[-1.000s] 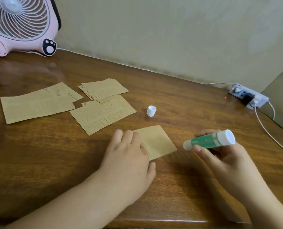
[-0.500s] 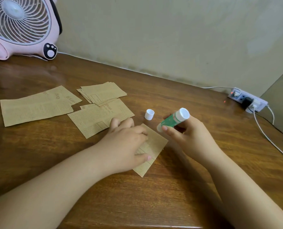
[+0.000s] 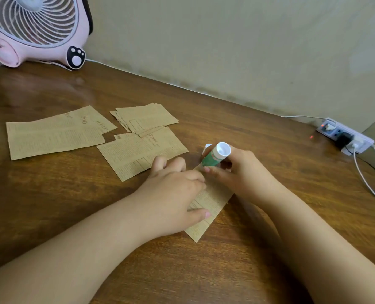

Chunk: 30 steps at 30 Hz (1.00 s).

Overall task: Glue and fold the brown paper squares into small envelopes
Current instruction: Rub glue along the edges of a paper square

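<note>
A brown printed paper square (image 3: 210,207) lies on the wooden table (image 3: 270,216) in front of me. My left hand (image 3: 173,194) rests on it, fingers and thumb pressing it flat. My right hand (image 3: 239,172) grips a green glue stick (image 3: 215,155), white end up, its lower tip at the paper's far corner. The stick's white cap (image 3: 207,147) stands just behind, mostly hidden by the stick. A stack of cut squares (image 3: 147,117) and two larger printed sheets (image 3: 55,132) (image 3: 136,152) lie to the left.
A pink desk fan (image 3: 35,29) stands at the table's back left corner. A white power strip (image 3: 344,136) with plugs and trailing cables sits at the back right along the wall. The wall runs close behind the table.
My right hand brought the glue stick leftward and down to the paper's far corner, covering most of the cap. My left hand turned the square and stays pressing on it.
</note>
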Motion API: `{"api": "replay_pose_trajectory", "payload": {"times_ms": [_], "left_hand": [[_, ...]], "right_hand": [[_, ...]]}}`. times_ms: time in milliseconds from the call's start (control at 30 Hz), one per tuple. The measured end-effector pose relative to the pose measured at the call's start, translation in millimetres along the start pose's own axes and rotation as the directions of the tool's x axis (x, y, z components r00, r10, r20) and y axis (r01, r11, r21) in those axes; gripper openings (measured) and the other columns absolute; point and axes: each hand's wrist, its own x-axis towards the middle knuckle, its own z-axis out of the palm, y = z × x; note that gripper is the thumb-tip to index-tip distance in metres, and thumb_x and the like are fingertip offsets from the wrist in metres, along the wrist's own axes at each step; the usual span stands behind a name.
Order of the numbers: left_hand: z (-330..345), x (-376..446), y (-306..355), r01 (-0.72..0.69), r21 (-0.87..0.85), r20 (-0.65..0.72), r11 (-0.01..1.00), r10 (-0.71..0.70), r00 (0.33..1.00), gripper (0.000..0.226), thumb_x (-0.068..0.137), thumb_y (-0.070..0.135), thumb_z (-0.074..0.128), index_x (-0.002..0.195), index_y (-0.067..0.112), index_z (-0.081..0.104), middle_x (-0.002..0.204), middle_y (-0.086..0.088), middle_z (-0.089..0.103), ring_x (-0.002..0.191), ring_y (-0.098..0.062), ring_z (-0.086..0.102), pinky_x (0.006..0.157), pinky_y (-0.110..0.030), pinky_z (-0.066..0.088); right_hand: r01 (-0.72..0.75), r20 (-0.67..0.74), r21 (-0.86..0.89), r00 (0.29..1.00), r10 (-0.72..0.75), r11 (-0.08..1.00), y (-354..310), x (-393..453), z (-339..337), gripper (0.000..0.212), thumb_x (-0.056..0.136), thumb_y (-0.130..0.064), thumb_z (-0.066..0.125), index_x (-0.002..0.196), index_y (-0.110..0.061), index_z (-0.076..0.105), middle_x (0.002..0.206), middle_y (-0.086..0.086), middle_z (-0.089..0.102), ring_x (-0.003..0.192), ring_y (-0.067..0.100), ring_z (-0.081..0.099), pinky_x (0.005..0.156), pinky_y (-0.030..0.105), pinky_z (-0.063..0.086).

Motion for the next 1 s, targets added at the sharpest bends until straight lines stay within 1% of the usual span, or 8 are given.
{"api": "replay_pose_trajectory", "payload": {"times_ms": [167, 367, 467, 700, 767, 867, 933, 1000], "left_hand": [[-0.2, 0.3, 1.0, 0.008, 0.029, 0.009, 1.000, -0.009, 1.000, 0.059, 0.089, 0.063, 0.038, 0.139, 0.032, 0.044, 0.138, 0.025, 0.036, 0.110, -0.008, 0.026, 0.093, -0.034, 0.010], [0.1, -0.4, 0.8, 0.013, 0.050, 0.023, 0.999, -0.014, 1.000, 0.060, 0.087, 0.067, 0.035, 0.135, 0.032, 0.048, 0.136, 0.026, 0.039, 0.107, -0.008, 0.026, 0.093, -0.034, 0.010], [-1.0, -0.6, 1.1, 0.012, 0.062, 0.048, 0.998, -0.015, 0.999, 0.058, 0.088, 0.064, 0.037, 0.138, 0.033, 0.045, 0.137, 0.027, 0.036, 0.109, -0.008, 0.026, 0.094, -0.034, 0.008], [1.5, -1.8, 0.1, 0.000, 0.042, 0.034, 0.999, -0.001, 0.999, 0.057, 0.090, 0.062, 0.038, 0.140, 0.034, 0.042, 0.139, 0.029, 0.034, 0.109, -0.007, 0.025, 0.093, -0.031, 0.006], [3.4, -3.1, -0.1, -0.002, 0.046, 0.024, 0.999, 0.000, 1.000, 0.053, 0.092, 0.059, 0.034, 0.137, 0.033, 0.045, 0.137, 0.028, 0.035, 0.109, -0.008, 0.025, 0.093, -0.032, 0.007], [4.7, -5.3, 1.1, 0.000, 0.063, -0.026, 0.998, 0.002, 1.000, 0.062, 0.084, 0.056, 0.018, 0.131, 0.031, 0.050, 0.127, 0.024, 0.039, 0.105, -0.008, 0.024, 0.087, -0.031, 0.008], [5.9, -6.9, 5.1, -0.019, 0.069, -0.048, 0.997, 0.023, 0.999, 0.070, 0.080, 0.055, 0.010, 0.126, 0.028, 0.055, 0.115, 0.020, 0.041, 0.102, -0.011, 0.025, 0.088, -0.032, 0.010], [5.8, -8.3, 12.1, -0.048, 0.068, -0.078, 0.997, 0.053, 0.996, 0.077, 0.075, 0.057, 0.006, 0.115, 0.025, 0.063, 0.099, 0.014, 0.041, 0.095, -0.013, 0.028, 0.086, -0.033, 0.013]], "right_hand": [[0.008, 0.005, -0.001, 1.000, -0.008, 1.000, 2.9, -14.2, -6.4, 0.009, 0.086, -0.025, 0.066, 0.093, -0.022, 0.062, 0.073, -0.015, 0.057, 0.072, 0.004, 0.050, 0.063, 0.013, 0.039], [0.004, 0.020, -0.019, 1.000, -0.004, 1.000, 9.4, -34.1, -14.7, 0.015, 0.084, -0.028, 0.067, 0.093, -0.016, 0.067, 0.079, 0.000, 0.064, 0.073, 0.013, 0.054, 0.064, 0.020, 0.042], [-0.001, 0.015, -0.001, 1.000, 0.001, 1.000, 9.3, -43.8, -20.0, 0.011, 0.083, -0.025, 0.068, 0.092, -0.020, 0.068, 0.081, -0.003, 0.066, 0.075, 0.009, 0.056, 0.063, 0.011, 0.041], [-0.066, 0.063, -0.018, 0.996, 0.067, 0.998, 7.6, -59.5, -33.9, 0.017, 0.081, -0.030, 0.067, 0.084, -0.043, 0.057, 0.090, -0.003, 0.068, 0.083, 0.003, 0.055, 0.066, 0.013, 0.043], [-0.132, 0.068, 0.002, 0.989, 0.131, 0.991, 5.9, -64.0, -38.4, 0.018, 0.079, -0.036, 0.066, 0.081, -0.047, 0.052, 0.090, -0.017, 0.065, 0.085, -0.005, 0.056, 0.068, 0.009, 0.044], [-0.199, -0.103, 0.114, 0.972, 0.211, 0.973, 4.6, -69.8, -44.7, 0.016, 0.074, -0.045, 0.061, 0.087, -0.046, 0.051, 0.090, -0.028, 0.059, 0.087, -0.011, 0.058, 0.068, 0.004, 0.045], [-0.187, -0.216, 0.121, 0.954, 0.210, 0.975, 4.2, -71.5, -46.1, 0.019, 0.078, -0.037, 0.064, 0.088, -0.044, 0.050, 0.088, -0.025, 0.058, 0.086, -0.012, 0.057, 0.068, 0.004, 0.045], [-0.186, -0.236, 0.091, 0.950, 0.203, 0.978, 1.9, -70.7, -42.1, 0.022, 0.081, -0.029, 0.068, 0.084, -0.042, 0.051, 0.083, -0.024, 0.058, 0.081, -0.011, 0.057, 0.066, 0.006, 0.045]]}}
